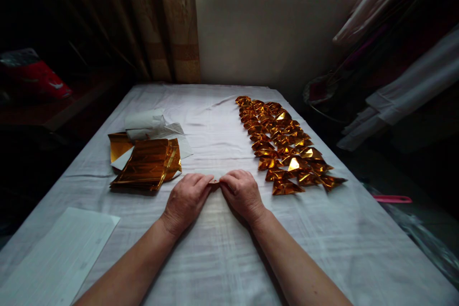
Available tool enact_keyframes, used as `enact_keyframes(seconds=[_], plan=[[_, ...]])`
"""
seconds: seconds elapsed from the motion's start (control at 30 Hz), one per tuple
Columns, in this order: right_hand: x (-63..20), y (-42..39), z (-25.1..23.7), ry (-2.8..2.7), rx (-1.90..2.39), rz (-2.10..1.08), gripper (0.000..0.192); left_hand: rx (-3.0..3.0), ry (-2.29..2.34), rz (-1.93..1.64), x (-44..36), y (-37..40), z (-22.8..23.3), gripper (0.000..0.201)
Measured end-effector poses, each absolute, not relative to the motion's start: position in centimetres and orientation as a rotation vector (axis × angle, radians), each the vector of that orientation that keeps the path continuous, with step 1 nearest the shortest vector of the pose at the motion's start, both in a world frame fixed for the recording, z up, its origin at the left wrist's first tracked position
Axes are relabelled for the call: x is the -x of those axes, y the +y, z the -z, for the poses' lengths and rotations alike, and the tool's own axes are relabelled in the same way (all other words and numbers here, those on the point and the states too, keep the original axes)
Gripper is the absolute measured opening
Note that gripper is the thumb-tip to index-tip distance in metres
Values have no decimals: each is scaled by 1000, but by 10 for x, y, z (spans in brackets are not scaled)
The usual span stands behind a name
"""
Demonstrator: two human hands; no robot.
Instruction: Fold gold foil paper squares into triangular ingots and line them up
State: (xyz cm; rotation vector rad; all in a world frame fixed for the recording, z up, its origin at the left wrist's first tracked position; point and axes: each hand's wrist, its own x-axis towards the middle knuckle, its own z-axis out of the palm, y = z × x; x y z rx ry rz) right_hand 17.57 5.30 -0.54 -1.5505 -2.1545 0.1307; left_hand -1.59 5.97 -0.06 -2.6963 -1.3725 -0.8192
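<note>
- Pinching a small piece (214,181), the left hand (187,197) and the right hand (244,194) nearly met, to the right of the stack of gold foil sheets (145,162) and slightly nearer than it.
- Both hands were curled almost closed, thumbs against fingers, each with hold of one end.
- Keeping the ends level and pressing equally from both sides seemed the best way to hold its edge straight; a light pinch would probably spare it stray creases.
- Just a narrow brownish strip of it showed in the gap; fingers hid its full shape.
- White paper (145,123) lay just beyond the stack, and a flat pale sheet (60,258) on its near side, all on one cloth-covered surface (211,258).
- Well to the right of the stack, shiny folded gold pieces (287,186) sat in slanting rows, their ends pointed.
</note>
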Motion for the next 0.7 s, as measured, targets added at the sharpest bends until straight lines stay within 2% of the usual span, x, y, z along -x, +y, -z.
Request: enact_keyframes(seconds=[0.27,0.37,0.5,0.7], plan=[[-177,52,9,-2135,1363,-217,10,2763,-1289,916,16,56,1,23],[-184,56,12,-2052,1249,-248,24,2813,-1231,1012,20,62,2,22],[-195,60,16,-1959,1347,-239,44,2875,-1176,1037,27,69,5,21],[-196,60,15,-2062,1323,-300,44,3023,-1163,1021,33,74,6,19]])
